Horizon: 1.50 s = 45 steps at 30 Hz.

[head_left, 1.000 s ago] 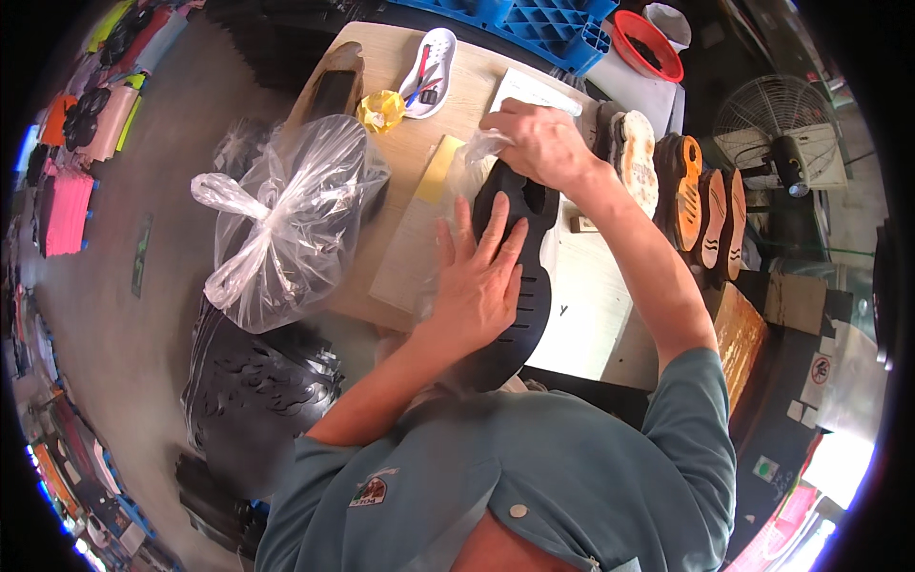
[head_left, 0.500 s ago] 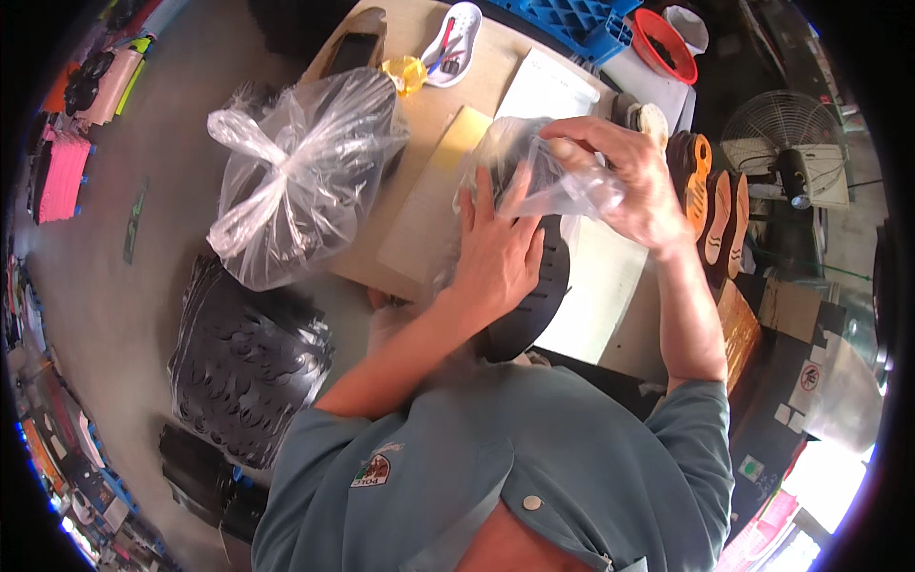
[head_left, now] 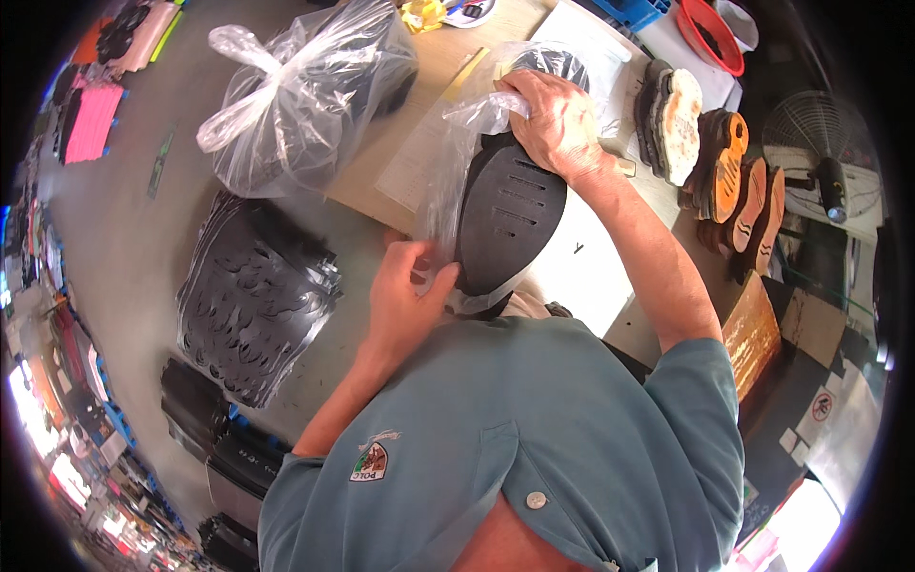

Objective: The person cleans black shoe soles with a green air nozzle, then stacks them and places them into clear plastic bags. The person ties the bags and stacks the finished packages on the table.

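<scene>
In front of my chest a clear plastic bag [head_left: 440, 195] lies around a stack of black, sole-shaped pieces; the top black piece [head_left: 510, 214] shows a row of slots. My right hand [head_left: 555, 122] is closed at the far end of the stack, with bunched plastic under its fingers. At the near left side, my left hand [head_left: 410, 296] has its fingers curled and its thumb against the edge of the bag. The far part of the stack is partly hidden by my right hand.
A knotted clear bag [head_left: 315, 105] of dark things sits at the table's left. Brown and orange sole pieces [head_left: 724, 157] line the right, near a fan [head_left: 824, 162]. A red bowl [head_left: 710, 36] stands at the far right. Black cut sheets [head_left: 257, 296] are piled low at left.
My left hand has moved off the top of the bag toward its near left side. My right hand has lowered onto the stack's far end, and the slotted black piece shows more.
</scene>
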Available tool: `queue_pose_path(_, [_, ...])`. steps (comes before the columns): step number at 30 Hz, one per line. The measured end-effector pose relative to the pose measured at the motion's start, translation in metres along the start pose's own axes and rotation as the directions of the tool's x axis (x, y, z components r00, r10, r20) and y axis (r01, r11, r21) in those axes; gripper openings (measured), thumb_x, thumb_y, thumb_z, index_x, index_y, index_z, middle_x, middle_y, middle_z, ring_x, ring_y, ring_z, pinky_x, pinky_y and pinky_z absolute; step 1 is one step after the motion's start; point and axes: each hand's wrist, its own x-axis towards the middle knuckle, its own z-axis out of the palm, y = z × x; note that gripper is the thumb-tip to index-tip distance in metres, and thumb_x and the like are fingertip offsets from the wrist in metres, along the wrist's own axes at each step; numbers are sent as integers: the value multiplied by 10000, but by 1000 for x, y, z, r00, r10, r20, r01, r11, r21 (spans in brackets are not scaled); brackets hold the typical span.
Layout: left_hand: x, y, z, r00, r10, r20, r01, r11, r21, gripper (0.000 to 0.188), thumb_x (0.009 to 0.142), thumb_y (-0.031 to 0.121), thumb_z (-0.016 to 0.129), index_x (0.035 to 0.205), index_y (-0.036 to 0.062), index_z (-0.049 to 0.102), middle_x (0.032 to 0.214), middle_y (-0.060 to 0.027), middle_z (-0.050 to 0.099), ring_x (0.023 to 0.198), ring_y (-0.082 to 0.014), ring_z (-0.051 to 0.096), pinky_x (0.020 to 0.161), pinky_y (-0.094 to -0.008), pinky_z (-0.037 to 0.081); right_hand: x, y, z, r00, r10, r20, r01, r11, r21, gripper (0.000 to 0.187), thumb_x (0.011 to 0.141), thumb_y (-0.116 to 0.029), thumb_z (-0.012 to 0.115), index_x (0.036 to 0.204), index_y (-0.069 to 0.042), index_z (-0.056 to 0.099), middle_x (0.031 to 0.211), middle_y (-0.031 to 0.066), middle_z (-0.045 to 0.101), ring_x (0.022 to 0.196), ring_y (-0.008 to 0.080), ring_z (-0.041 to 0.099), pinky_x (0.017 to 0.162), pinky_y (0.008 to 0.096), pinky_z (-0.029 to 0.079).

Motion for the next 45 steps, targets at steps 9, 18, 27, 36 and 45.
queue_pose_path(9, [-33, 54, -23, 974, -114, -196, 39, 937, -348, 68, 1039, 61, 624, 1056, 12, 667, 802, -35, 645, 707, -93, 612, 647, -250, 494, 1, 2, 5, 1000, 20, 12, -20, 1000, -7, 255, 860, -170, 739, 1094, -79, 693, 1046, 122, 750, 1001, 333, 722, 895, 434, 572])
queue_pose_path(18, [-16, 46, -14, 822, 516, 241, -569, 756, 323, 221, 873, 121, 764, 1045, 28, 661, 956, -120, 684, 860, -326, 696, 730, -439, 566, -2, 5, 5, 999, -28, -18, 29, 999, 31, 296, 781, -108, 741, 1064, -71, 663, 931, 164, 720, 895, 383, 711, 784, 464, 574])
queue_pose_path(27, [-5, 56, -16, 843, -89, 530, -368, 624, 690, 222, 858, 143, 726, 1022, 5, 668, 864, -135, 735, 864, -338, 753, 675, -442, 590, 6, -6, 0, 997, 18, -73, -12, 997, 80, 252, 760, -32, 734, 1003, -70, 680, 890, 161, 723, 829, 394, 713, 755, 472, 562])
queue_pose_path(36, [3, 65, -22, 539, 168, 825, -790, 442, 425, 155, 869, 187, 644, 909, 121, 780, 912, -75, 710, 955, -257, 648, 890, -392, 423, 6, -9, -3, 998, 49, -36, -48, 998, 34, 224, 778, -50, 727, 1000, -54, 698, 926, 164, 733, 882, 387, 715, 798, 464, 561])
queue_pose_path(45, [-7, 54, -32, 499, 320, 805, -781, 570, 257, 132, 848, 145, 660, 948, 62, 632, 895, -115, 652, 894, -298, 635, 884, -397, 422, 6, -9, -1, 998, 42, -39, -42, 999, 22, 249, 761, -47, 699, 1010, -55, 710, 939, 152, 740, 890, 379, 718, 814, 460, 565])
